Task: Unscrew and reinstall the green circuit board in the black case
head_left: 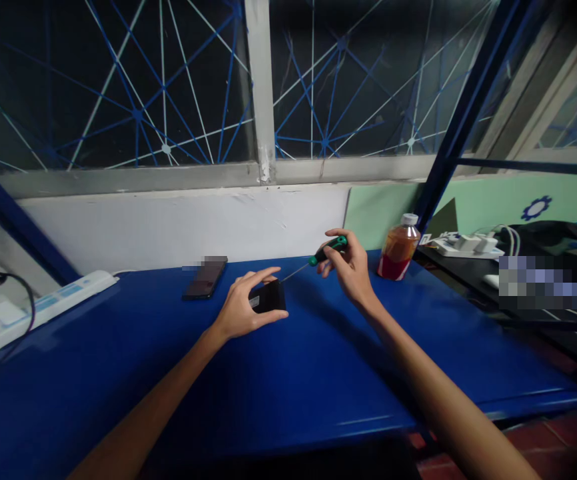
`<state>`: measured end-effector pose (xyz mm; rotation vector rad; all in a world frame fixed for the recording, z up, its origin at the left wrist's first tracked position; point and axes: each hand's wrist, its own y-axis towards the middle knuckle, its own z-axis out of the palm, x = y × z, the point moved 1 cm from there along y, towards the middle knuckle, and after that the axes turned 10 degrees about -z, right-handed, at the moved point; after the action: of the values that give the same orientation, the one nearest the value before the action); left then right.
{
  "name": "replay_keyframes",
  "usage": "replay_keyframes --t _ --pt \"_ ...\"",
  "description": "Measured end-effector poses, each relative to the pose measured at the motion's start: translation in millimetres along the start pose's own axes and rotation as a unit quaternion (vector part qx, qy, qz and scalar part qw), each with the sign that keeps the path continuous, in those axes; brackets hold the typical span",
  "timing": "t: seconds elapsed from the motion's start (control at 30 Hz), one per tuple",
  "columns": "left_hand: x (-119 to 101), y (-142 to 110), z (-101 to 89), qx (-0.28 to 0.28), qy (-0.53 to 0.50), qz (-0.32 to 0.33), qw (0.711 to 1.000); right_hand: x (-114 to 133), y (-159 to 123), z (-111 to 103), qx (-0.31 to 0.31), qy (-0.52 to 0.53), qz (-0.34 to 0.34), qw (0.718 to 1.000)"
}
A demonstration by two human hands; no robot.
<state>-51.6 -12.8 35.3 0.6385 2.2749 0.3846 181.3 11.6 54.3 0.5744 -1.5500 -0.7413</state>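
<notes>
My left hand (246, 303) is closed round a small black box-like device (272, 297), its thumb along the near side and its fingers on the far side. A pale label shows on the device close to my palm. In my right hand (351, 267) is a screwdriver (337, 244) with a green and black handle, gripped between thumb and fingers. Its thin metal shaft slants down to the left, and the tip meets the device's upper right corner; whether it sits in a screw I cannot tell.
A dark phone (205, 279) lies on the blue table (288, 387) beyond my left hand. At the left is a white power strip (43, 313) with a plugged-in cable. A bottle of reddish drink (399, 248) stands at the back right, near another power strip (468, 245).
</notes>
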Motion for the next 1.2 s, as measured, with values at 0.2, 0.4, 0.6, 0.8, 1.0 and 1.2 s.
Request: replay_keyframes --t 0.2,0.4,0.6,0.8,1.0,1.2 --pt "-2 0 -1.8 0.006 -0.007 -0.007 1.0 6 -1 1 -0.03 -0.082 -0.01 0.996" --pt "-1 0 -1.2 0.003 -0.009 -0.005 1.0 -3 1 -2 0.001 -0.024 0.012 1.0" --pt "-1 0 -1.7 0.011 -0.013 -0.003 1.0 1 0 0 -0.018 -0.048 -0.007 0.999" --pt "-2 0 -2.3 0.018 -0.015 -0.003 1.0 1 2 -4 -0.015 -0.087 -0.001 0.996" --pt "-2 0 -2.4 0.025 -0.023 0.0 0.999 0 1 -4 -0.024 -0.05 -0.003 0.998" --pt "-3 -1 -1.9 0.025 -0.03 0.009 0.999 9 -1 -1 -0.059 -0.127 -0.029 0.99"
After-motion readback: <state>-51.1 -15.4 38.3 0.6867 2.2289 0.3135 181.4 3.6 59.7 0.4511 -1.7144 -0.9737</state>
